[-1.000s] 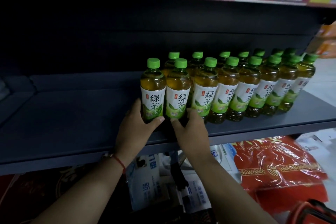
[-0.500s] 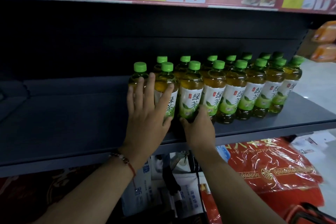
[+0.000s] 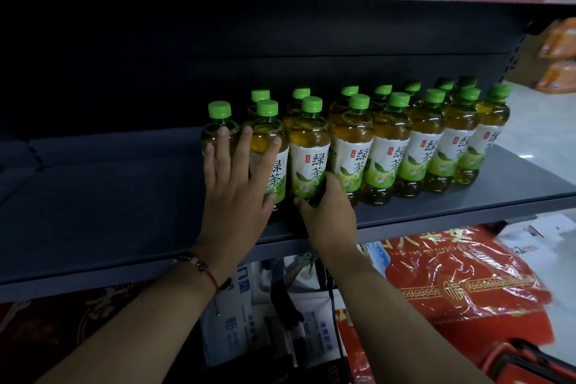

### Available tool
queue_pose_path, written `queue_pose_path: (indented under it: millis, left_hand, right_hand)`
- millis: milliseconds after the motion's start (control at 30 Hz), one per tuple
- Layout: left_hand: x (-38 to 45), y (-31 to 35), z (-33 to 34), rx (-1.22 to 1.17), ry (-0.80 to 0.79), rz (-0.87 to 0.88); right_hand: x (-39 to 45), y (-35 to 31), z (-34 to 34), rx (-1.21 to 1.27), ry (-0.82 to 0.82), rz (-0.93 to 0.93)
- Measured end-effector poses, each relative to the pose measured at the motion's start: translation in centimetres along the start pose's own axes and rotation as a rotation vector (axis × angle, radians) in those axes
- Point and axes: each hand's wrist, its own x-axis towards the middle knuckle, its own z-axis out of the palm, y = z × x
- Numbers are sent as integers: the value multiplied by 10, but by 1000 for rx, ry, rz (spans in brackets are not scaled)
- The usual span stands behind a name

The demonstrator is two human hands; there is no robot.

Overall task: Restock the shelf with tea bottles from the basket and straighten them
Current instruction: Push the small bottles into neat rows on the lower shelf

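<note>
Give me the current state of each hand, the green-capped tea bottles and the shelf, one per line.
Left hand: open, fingers spread flat against the two leftmost front bottles.
Right hand: wrapped around the base of the third front bottle.
Green-capped tea bottles: upright, capped, in two rows, labels forward.
Leftmost bottle: upright, label hidden by the fingers.
Dark grey metal shelf: bare left of the bottles.
</note>
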Motion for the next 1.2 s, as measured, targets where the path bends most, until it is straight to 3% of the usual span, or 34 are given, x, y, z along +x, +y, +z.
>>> queue_pose_path:
  millis: [100,267,433,867,1033,1200]
  left_hand:
    - [0,-1,1,3,8,1]
    - [0,-1,2,-3,17,-3]
    - [0,-1,4,-18,23,-6]
    - [0,-6,5,-39,-4,6]
    - [-7,-19,-8,-176,14,-145]
    - [-19,-26,-11,-490,-4,-297]
  right_hand:
    - [-1,2,-9,109,29,4]
    - [8,13,-34,211,213,77]
    - [16,24,-32,163,133,103]
    - [26,40,-28,29,141,76]
    - [25,43,-29,21,136,52]
    - [23,43,-28,26,141,42]
